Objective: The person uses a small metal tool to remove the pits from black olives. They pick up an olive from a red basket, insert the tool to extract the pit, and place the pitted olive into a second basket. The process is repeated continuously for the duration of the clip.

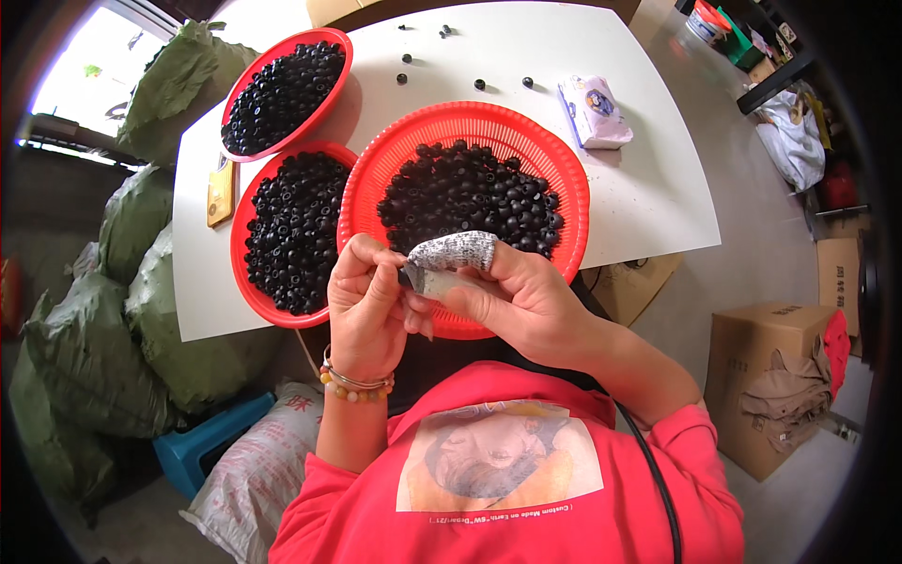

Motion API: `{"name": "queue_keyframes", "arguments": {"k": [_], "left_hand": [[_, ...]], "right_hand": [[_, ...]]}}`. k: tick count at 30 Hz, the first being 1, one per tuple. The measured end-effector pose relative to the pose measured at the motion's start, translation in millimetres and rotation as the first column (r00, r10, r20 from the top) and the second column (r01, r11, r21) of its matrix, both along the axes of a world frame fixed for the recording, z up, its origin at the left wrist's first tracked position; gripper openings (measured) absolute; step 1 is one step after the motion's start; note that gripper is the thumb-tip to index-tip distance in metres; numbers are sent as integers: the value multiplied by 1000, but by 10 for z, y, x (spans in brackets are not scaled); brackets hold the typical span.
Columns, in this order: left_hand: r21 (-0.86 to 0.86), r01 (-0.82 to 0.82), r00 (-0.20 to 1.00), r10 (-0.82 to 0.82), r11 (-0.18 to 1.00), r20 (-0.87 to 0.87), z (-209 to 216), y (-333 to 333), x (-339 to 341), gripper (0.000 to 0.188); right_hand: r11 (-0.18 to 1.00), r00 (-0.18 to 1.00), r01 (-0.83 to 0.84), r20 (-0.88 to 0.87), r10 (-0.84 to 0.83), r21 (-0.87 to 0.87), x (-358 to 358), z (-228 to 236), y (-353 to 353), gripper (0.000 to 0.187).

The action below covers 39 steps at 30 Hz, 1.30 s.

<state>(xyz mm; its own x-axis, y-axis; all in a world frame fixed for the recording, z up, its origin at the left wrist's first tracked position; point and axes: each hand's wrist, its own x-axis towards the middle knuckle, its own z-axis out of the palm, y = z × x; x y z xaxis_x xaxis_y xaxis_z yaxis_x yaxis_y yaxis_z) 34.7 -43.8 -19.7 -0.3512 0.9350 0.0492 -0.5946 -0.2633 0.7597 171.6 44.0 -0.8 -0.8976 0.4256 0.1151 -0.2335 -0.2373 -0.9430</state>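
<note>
Close together over the near rim of the large red plastic basket [569, 179], my two hands meet. My left hand [365, 296] pinches a small black round piece [406, 278] between thumb and fingers. In my right hand [526, 299] is a short whitish, partly see-through object [435, 284], its tip against the black piece; its exact kind is hidden by my fingers. A grey speckled knit cover [453, 251] sits over my right index finger. Many similar black hollow pieces [470, 197] fill the basket below.
Two red basins [348, 70] [242, 273] of black pieces stand at left on the white table [648, 197]. Loose pieces [479, 85], a tissue pack [597, 115] and a yellow box [221, 195] lie about. Green sacks [85, 348], a blue stool [202, 437] and a carton [761, 376] flank me.
</note>
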Motion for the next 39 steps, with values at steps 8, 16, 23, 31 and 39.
{"name": "queue_keyframes", "arguments": {"k": [8,16,23,31,39], "left_hand": [[13,105,968,-105,994,226,21,38,12,11],[17,175,946,-173,984,275,12,48,42,11],[94,191,930,-211,977,302,33,37,85,8],[39,138,936,-143,990,322,35,14,10,11],[1,-7,995,7,1000,98,58,30,42,11]], "right_hand": [[962,997,-21,-79,0,-272,-35,44,12,21],[956,997,56,-35,-69,-287,-72,103,64,24],[968,992,106,97,-86,-226,-179,80,114,23],[984,996,-59,-72,48,-166,-3,125,90,24],[998,1000,11,7,-11,-61,1,83,24,27]]}}
